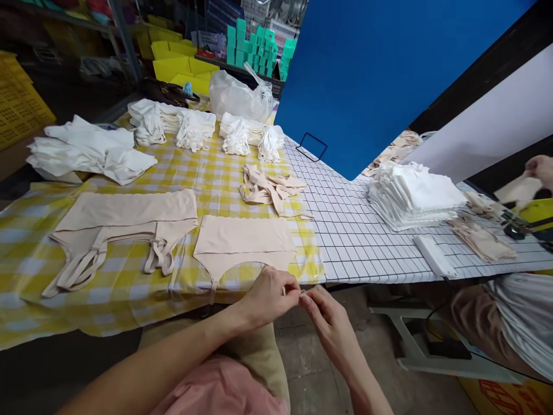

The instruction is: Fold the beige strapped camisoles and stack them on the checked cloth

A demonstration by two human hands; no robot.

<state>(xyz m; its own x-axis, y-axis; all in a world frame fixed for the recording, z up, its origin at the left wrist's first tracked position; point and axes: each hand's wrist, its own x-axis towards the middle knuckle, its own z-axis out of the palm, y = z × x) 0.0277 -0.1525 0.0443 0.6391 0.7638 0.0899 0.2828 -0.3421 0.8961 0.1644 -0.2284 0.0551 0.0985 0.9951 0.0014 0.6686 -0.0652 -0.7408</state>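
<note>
My left hand (268, 297) and my right hand (326, 314) meet just below the table's front edge, fingertips pinched together on a small pale strap end (301, 294) of the beige garment (244, 242) that lies flat on the yellow checked cloth (129, 288). The strap end is mostly hidden by my fingers. To the left lies another flat beige garment (125, 222) with loose straps. A small heap of beige straps (270, 190) rests behind the garment I touch.
Piles of white cloth pieces (86, 150) and folded white bundles (194, 128) line the far side, with a plastic bag (239, 95). On the white gridded table (358, 230) stands a white stack (415, 196). Another person's hand (540, 170) works at the right.
</note>
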